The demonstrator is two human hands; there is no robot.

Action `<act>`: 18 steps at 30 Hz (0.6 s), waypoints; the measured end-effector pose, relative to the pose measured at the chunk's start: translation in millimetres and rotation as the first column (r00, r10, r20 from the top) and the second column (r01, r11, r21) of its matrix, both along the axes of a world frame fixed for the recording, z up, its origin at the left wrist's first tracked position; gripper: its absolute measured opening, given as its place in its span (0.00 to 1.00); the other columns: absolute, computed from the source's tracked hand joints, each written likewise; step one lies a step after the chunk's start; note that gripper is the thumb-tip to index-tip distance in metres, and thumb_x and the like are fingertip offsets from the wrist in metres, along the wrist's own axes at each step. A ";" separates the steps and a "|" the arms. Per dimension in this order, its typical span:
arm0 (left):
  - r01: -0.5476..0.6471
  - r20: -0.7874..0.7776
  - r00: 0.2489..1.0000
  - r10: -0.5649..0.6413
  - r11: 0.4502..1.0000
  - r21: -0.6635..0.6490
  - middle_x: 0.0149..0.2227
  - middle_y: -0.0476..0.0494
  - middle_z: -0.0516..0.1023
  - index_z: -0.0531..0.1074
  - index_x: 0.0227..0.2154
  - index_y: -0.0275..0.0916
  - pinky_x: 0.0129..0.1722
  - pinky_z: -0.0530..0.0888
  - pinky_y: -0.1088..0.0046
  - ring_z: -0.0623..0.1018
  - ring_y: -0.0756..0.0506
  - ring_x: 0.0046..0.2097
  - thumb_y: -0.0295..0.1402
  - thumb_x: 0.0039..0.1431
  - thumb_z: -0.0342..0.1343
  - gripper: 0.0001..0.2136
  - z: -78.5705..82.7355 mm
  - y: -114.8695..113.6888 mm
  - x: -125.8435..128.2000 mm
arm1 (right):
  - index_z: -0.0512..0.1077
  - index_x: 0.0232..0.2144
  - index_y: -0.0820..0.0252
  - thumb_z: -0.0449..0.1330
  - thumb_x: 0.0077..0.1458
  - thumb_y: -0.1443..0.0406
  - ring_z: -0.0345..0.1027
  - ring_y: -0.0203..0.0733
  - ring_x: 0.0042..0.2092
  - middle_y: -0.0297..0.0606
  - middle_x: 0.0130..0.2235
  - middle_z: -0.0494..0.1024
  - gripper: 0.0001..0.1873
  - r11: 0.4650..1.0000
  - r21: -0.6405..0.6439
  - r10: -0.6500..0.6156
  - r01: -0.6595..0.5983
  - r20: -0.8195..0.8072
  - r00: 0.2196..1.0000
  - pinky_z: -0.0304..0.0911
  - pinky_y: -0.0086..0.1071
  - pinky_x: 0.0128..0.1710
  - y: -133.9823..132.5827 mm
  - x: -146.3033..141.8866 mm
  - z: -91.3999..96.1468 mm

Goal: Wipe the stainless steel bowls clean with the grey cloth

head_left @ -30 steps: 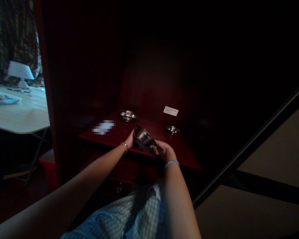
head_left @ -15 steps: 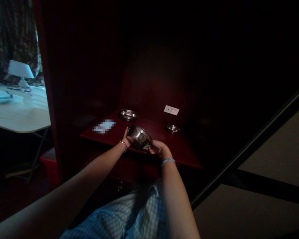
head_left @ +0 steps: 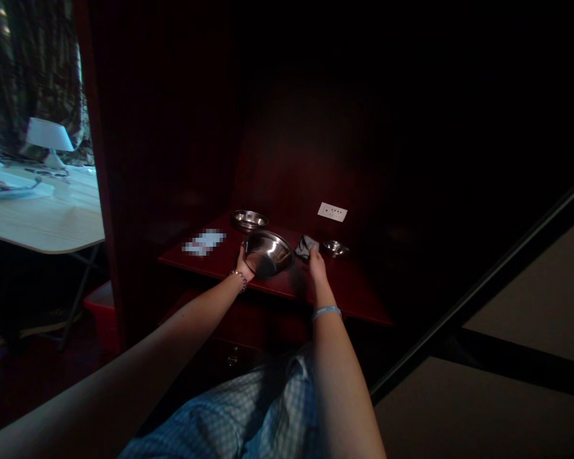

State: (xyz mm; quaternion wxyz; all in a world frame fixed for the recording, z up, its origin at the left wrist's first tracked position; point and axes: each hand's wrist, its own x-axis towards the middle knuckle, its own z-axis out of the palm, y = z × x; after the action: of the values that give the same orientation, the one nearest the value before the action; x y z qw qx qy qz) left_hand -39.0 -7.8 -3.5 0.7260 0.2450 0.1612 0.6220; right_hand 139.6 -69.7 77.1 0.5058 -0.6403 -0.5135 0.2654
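Note:
My left hand (head_left: pixel 247 264) grips a shiny metal bowl (head_left: pixel 269 254) by its left side, with the bowl tilted so that its inside shows. It is held above the front part of a dark red desk (head_left: pixel 287 284). To the right of the bowl and apart from it, my right hand (head_left: pixel 316 262) is closed on a crumpled grey cloth (head_left: pixel 307 247). Behind the held bowl stands another metal bowl (head_left: pixel 249 220), and a smaller metal bowl (head_left: pixel 335 248) sits just beyond my right hand. Both rest on the desk.
A blurred-out white item (head_left: pixel 203 242) lies on the desk's left. A white socket plate (head_left: pixel 332 211) is on the back wall. Left of the dark side panel stand a light table (head_left: pixel 43 217) with a white lamp (head_left: pixel 50 135), and a red bin (head_left: pixel 103 319) below.
My right hand has moved off the bowl's underside, up and slightly right, and the grey cloth now shows clearly in it. The bowl has been turned so its inside faces me more.

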 end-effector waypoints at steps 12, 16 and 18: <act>-0.022 -0.165 0.986 0.011 0.998 -0.062 0.44 0.33 0.82 0.72 0.52 0.34 0.57 0.71 0.60 0.76 0.37 0.55 0.54 0.65 0.36 0.32 16.0 -10.3 11.3 | 0.63 0.56 0.63 0.33 0.69 0.57 0.72 0.40 0.51 0.48 0.51 0.77 0.27 0.967 0.212 -0.186 0.138 0.224 0.957 0.63 0.28 0.50 -21.8 -49.1 4.4; 0.052 -0.221 0.974 -0.046 0.998 0.023 0.45 0.35 0.82 0.76 0.48 0.36 0.56 0.72 0.62 0.78 0.38 0.54 0.54 0.64 0.43 0.28 19.8 -14.9 17.9 | 0.62 0.57 0.66 0.28 0.69 0.60 0.70 0.42 0.55 0.52 0.56 0.74 0.30 0.930 0.099 -0.366 0.353 0.289 0.885 0.62 0.30 0.53 -15.0 -34.9 4.8; 0.067 -0.242 0.969 -0.055 0.997 0.039 0.45 0.37 0.82 0.76 0.47 0.36 0.56 0.72 0.64 0.78 0.40 0.52 0.49 0.63 0.52 0.22 18.7 -14.7 19.1 | 0.64 0.56 0.68 0.29 0.68 0.61 0.69 0.43 0.57 0.54 0.57 0.73 0.30 0.917 0.031 -0.390 0.398 0.273 0.879 0.62 0.30 0.53 -10.9 -26.0 2.7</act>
State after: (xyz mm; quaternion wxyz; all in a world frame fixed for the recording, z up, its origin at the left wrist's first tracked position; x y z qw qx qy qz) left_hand -19.9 -22.6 15.2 0.7140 0.3404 0.2256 0.5687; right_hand 113.6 -80.6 79.9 0.4649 -0.7683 -0.4341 0.0726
